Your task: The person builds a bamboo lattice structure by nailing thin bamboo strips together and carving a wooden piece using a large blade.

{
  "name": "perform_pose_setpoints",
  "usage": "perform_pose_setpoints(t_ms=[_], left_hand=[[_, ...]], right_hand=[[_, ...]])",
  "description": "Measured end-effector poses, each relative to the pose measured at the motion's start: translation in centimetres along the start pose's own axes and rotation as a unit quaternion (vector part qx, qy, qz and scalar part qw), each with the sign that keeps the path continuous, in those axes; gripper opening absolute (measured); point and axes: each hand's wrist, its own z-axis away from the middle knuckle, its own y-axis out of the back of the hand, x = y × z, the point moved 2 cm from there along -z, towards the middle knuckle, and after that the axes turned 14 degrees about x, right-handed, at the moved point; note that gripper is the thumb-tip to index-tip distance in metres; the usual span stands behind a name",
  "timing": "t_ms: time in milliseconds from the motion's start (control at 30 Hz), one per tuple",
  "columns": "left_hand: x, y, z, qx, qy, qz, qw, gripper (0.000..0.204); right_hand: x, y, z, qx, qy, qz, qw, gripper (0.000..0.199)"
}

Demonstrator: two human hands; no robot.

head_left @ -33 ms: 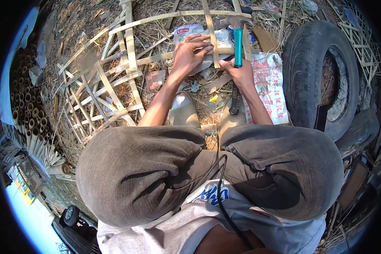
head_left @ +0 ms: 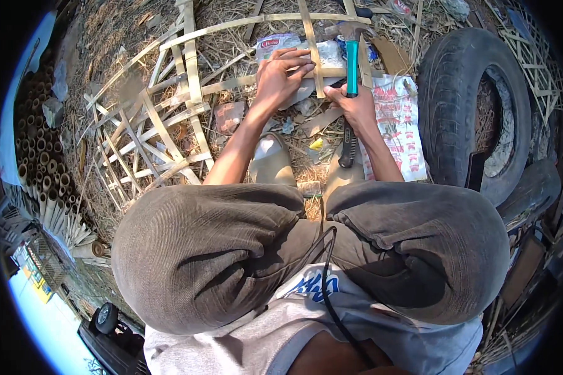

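My right hand (head_left: 358, 111) is wrapped around a claw hammer (head_left: 353, 65) with a teal and black handle. Its metal head points away from me, and the butt hangs toward my boot. Left of it, my left hand (head_left: 279, 78) is closed, with thumb and fingertips at the edge of a pale bamboo strip (head_left: 310, 39). That strip runs away from me and crosses another bamboo strip (head_left: 231, 85) lying sideways. Whether a small piece sits between the left fingertips is hidden. Both strips belong to an open bamboo lattice (head_left: 195, 75) on the ground.
An old tyre (head_left: 441, 115) lies close on the right, beside a red-and-white printed sheet (head_left: 397, 125). Cut bamboo poles (head_left: 45, 169) are stacked at far left. More woven bamboo (head_left: 538, 81) lies at far right. Straw and scraps cover the ground around my boots (head_left: 273, 161).
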Motion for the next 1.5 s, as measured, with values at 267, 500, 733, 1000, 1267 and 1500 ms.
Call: perform_pose_setpoints(t_ms=[267,500,733,1000,1267,1500], left_hand=[[0.0,-0.1,-0.3,0.000,-0.048,-0.063,0.997,0.018],[0.5,-0.1,-0.2,0.014,-0.067,-0.064,0.996,0.017],[0.6,-0.2,0.3,0.018,-0.089,-0.107,0.990,0.017],[0.8,-0.1,0.4,0.028,-0.109,-0.114,0.987,0.022],[1.0,-0.2,0.1,0.012,-0.105,-0.108,0.989,0.026],[0.6,-0.2,0.4,0.015,-0.079,-0.094,0.992,0.026]], right_hand=[[-0.2,-0.6,0.0,-0.014,-0.024,-0.035,0.999,0.042],[0.1,-0.6,0.2,0.001,-0.026,-0.065,0.998,0.045],[0.0,-1.0,0.3,0.025,-0.048,-0.042,0.998,0.044],[-2.2,-1.9,-1.3,0.062,-0.002,0.025,0.998,0.049],[-1.8,-2.6,-3.0,0.002,-0.027,-0.006,1.000,0.044],[-2.9,-2.4,-2.3,-0.022,-0.063,-0.063,0.996,0.041]])
